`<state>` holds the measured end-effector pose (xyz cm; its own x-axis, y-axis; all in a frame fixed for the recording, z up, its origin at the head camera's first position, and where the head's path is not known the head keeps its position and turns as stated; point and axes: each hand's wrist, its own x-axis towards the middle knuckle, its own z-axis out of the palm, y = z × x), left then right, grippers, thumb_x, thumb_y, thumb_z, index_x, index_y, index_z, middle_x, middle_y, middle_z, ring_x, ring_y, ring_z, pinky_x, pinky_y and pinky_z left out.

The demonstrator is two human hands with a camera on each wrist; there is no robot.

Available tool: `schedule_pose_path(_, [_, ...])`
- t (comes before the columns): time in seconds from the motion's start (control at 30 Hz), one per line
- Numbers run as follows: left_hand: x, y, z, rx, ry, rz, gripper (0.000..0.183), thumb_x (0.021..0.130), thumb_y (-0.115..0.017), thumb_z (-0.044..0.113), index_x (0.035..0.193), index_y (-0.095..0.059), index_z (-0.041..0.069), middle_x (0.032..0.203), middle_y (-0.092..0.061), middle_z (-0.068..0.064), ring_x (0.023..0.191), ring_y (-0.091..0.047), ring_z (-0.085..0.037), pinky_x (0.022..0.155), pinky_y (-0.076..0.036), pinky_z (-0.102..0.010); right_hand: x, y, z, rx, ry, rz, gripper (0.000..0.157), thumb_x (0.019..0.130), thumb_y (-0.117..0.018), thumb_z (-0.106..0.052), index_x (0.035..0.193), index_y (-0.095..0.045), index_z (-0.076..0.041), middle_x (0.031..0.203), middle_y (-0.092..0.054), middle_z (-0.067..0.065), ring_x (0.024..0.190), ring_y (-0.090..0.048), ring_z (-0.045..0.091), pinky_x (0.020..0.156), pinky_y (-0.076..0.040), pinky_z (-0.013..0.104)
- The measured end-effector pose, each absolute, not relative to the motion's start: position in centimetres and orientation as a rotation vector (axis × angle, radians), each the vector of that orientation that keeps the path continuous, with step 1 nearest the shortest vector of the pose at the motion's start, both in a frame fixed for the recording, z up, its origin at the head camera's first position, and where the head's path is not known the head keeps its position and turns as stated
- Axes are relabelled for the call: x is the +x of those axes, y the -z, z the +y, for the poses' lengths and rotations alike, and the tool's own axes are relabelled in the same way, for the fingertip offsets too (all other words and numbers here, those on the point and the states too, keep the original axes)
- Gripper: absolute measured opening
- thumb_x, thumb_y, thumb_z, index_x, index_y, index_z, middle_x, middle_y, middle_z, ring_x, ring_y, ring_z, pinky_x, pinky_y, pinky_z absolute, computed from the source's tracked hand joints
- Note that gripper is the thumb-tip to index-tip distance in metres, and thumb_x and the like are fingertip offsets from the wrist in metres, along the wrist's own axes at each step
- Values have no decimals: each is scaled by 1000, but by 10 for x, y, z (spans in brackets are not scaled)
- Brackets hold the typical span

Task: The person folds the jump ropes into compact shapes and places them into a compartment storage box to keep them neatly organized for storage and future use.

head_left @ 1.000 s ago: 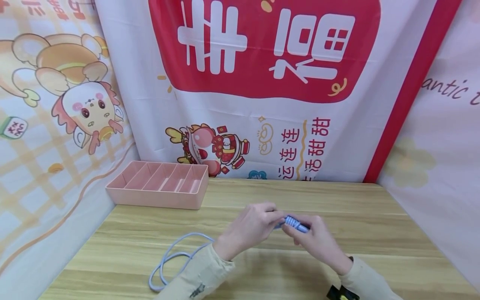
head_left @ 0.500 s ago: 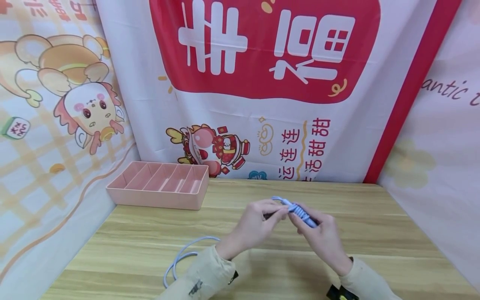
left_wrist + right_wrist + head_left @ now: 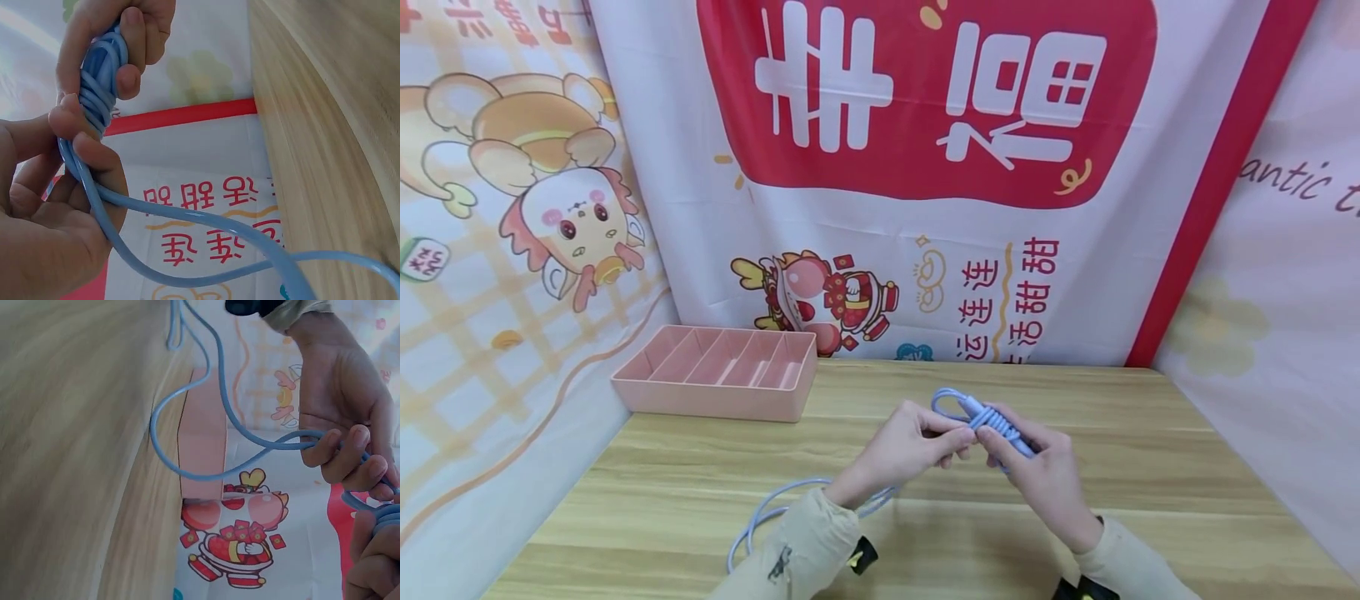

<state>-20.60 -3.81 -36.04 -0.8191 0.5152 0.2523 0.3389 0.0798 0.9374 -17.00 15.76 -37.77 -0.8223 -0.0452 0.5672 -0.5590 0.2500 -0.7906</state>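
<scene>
A light blue cable is wound into a tight bundle (image 3: 1000,425), several turns wrapped around its middle. My right hand (image 3: 1047,475) grips this bundle at its lower right end. At its left end my left hand (image 3: 910,446) pinches the cable between thumb and fingertips, and a small loop stands out beyond. In the left wrist view, two strands of loose cable (image 3: 187,215) run out from the left hand (image 3: 56,231), while the right hand (image 3: 147,31) holds the bundle (image 3: 97,84). The right wrist view shows the left hand's curled fingers around the cable (image 3: 219,381); the right hand (image 3: 378,569) is partly cut off.
A pink tray (image 3: 715,398) with several compartments stands at the back left of the wooden table (image 3: 1075,533). The slack cable (image 3: 760,517) lies on the table by the left sleeve. Printed cloth walls (image 3: 917,225) close in the back and both sides.
The bundle has tilted and come further into sight, and a small loop now shows at its far end. My left fingers have shifted along the cable; its slack part has slid right.
</scene>
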Motion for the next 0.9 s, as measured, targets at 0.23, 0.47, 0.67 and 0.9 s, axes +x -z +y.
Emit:
schedule_pose_path(0.23, [-207, 362, -37, 1115, -1652, 2381, 20, 99, -62, 22, 90, -78, 12, 68, -66, 7, 51, -43, -3, 44, -33, -20, -178, 384, 165, 376, -1928, -2174, 33, 92, -72, -23, 124, -69, -13, 81, -68, 16, 64, -64, 24, 38, -44, 26])
schedule_pose_path(0.47, [-205, 362, -36, 1208, -1642, 2416, 18, 98, -63, 22, 95, -79, 13, 71, -66, 13, 48, -36, -4, 42, -30, -22, -181, 378, 171, 361, -2033, -2212, 40, 92, -72, -24, 129, -65, -8, 89, -67, 22, 66, -63, 22, 42, -42, 22])
schedule_pose_path(0.67, [-202, 360, -33, 1229, -1668, 2412, 17, 98, -64, 20, 98, -78, 11, 74, -69, 7, 50, -37, -4, 44, -31, -21, -183, 376, 176, 379, -2008, -2241, 39, 93, -71, -24, 128, -66, -7, 87, -66, 18, 66, -60, 22, 46, -44, 25])
schedule_pose_path(0.9, [-200, 362, -29, 1266, -1681, 2433, 17, 98, -64, 18, 93, -79, 11, 72, -67, 8, 47, -35, -3, 42, -29, -21, -183, 377, 177, 395, -1988, -2227, 33, 94, -70, -22, 123, -69, -8, 81, -64, 14, 60, -56, 19, 46, -42, 28])
